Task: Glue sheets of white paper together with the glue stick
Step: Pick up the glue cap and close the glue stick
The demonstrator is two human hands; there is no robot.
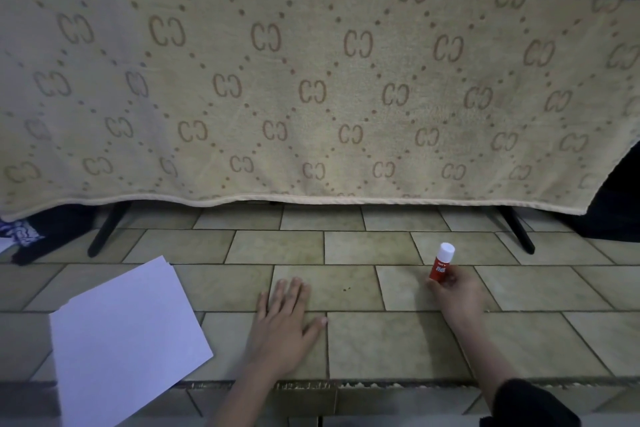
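A stack of white paper sheets [128, 340] lies skewed on the tiled surface at the lower left, overhanging the front edge. My left hand [284, 319] rests flat on the tiles to the right of the paper, palm down, fingers spread, holding nothing. My right hand [457, 291] grips the lower part of a red glue stick [440, 262] with a white cap, which stands upright on the tiles at the right. The cap is on.
A beige towel [311, 87] with a repeating letter pattern hangs across the back, over a frame with two black legs [107, 229] [517, 230]. Dark cloth [24, 232] lies at the far left. The tiled surface [398, 340] ends in a front edge near me.
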